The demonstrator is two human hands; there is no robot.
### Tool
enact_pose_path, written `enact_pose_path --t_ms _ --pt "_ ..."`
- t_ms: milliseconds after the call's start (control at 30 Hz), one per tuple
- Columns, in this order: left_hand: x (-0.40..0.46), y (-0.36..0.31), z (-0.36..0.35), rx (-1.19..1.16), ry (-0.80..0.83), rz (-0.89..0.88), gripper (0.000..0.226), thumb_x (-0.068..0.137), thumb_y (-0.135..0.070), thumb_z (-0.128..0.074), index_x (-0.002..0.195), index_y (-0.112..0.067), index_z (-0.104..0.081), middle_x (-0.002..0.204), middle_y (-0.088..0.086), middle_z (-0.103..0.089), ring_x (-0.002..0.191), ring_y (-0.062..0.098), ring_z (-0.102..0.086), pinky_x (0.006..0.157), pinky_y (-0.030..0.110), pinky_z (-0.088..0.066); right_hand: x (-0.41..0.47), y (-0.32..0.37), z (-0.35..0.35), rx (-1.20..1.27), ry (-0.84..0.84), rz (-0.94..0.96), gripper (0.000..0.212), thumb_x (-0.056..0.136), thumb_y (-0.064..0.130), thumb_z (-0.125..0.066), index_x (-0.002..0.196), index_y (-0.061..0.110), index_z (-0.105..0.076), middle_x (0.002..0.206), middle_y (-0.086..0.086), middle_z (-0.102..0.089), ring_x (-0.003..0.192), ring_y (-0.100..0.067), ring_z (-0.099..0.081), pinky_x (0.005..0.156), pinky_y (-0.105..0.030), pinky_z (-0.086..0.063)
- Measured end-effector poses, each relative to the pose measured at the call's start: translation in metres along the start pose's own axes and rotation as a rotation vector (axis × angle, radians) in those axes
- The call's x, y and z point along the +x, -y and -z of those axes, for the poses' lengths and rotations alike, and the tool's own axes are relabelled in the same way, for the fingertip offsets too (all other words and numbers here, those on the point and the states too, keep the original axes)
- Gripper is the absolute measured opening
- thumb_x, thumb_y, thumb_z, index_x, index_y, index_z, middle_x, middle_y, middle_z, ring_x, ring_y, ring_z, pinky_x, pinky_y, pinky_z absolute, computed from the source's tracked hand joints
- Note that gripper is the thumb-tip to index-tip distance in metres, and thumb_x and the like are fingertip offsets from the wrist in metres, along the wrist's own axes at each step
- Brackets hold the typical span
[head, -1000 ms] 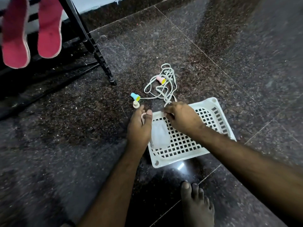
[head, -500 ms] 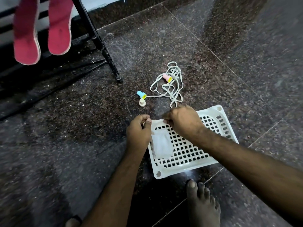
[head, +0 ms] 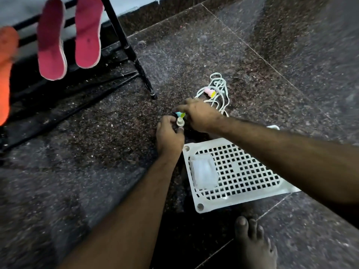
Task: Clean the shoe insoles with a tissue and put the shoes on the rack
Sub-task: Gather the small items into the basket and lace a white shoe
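Head view only: both hands meet on the floor just past the white perforated tray. Left hand has fingers curled around a small cream peg, probably steadying it. Right hand reaches over with fingers bent at a blue-yellow peg; whether it actually pinches it, cannot tell. White cord with a pink peg lies at 1 o'clock from the hands. Folded tissue sits on the tray at 5 o'clock, unused. Pink insoles hang on the black rack at 10 o'clock, likely airing. No shoes visible; bare foot at 5 o'clock.
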State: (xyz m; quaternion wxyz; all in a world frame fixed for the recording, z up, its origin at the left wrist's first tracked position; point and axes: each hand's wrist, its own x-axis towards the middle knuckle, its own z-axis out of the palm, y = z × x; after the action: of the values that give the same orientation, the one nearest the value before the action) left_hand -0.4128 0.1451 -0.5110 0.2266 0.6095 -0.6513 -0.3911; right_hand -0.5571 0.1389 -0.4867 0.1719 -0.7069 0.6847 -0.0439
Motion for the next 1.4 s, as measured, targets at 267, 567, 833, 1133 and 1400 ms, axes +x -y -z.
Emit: enact_pose_path --t_ms 267,567,833,1133,1400 --pt "0.017 0.013 -0.009 0.102 0.151 -0.294 0.025 0.079 -0.005 -0.073 0.102 -0.013 -0.069 0.115 0.006 -0.06 0.102 0.022 -0.059 0.092 0.033 -0.05 0.002 -0.012 -0.011 -0.173 0.04 0.004 0.023 0.09 0.023 -0.058 0.11 0.019 -0.069 0.111 -0.009 -0.06 0.105 -0.03 -0.059 0.084 -0.039 -0.052" --pt "0.033 0.017 -0.01 0.208 0.139 -0.255 0.026 0.08 0.004 -0.068 0.098 -0.014 -0.072 0.1 0.003 -0.071 0.091 0.02 -0.063 0.08 0.021 -0.041 -0.018 -0.029 -0.014 0.163 -0.213 -0.089 0.016 0.087 0.02 -0.066 0.102 0.021 -0.061 0.104 -0.005 -0.059 0.097 -0.027 -0.059 0.083 -0.039 -0.05" --pt "0.017 -0.01 0.001 -0.157 0.006 -0.234 0.012 0.084 -0.007 -0.076 0.096 -0.01 -0.073 0.082 -0.007 -0.071 0.07 -0.003 -0.06 0.067 0.013 -0.049 -0.109 -0.013 -0.008 0.7 -0.36 -0.22 0.039 0.096 0.016 -0.06 0.132 0.023 -0.048 0.113 0.009 -0.059 0.096 -0.008 -0.061 0.079 -0.024 -0.05" --pt "-0.037 -0.027 -0.008 -0.228 0.361 -0.376 0.034 0.088 -0.005 -0.071 0.12 -0.016 -0.072 0.113 -0.002 -0.071 0.103 0.009 -0.068 0.092 0.032 -0.057 -0.168 -0.012 -0.017 0.541 -0.308 -0.231 0.038 0.102 0.029 -0.054 0.139 0.025 -0.051 0.11 0.011 -0.042 0.1 0.002 -0.051 0.086 -0.014 -0.045" --pt "-0.053 -0.036 -0.008 -0.129 0.428 -0.35 0.054 0.077 -0.003 -0.081 0.125 -0.022 -0.066 0.096 -0.006 -0.066 0.084 0.005 -0.062 0.081 0.035 -0.059 -0.174 -0.026 -0.035 0.249 -0.206 -0.162 0.023 0.095 0.023 -0.063 0.113 0.021 -0.05 0.102 0.007 -0.042 0.078 -0.013 -0.051 0.065 -0.039 -0.05"
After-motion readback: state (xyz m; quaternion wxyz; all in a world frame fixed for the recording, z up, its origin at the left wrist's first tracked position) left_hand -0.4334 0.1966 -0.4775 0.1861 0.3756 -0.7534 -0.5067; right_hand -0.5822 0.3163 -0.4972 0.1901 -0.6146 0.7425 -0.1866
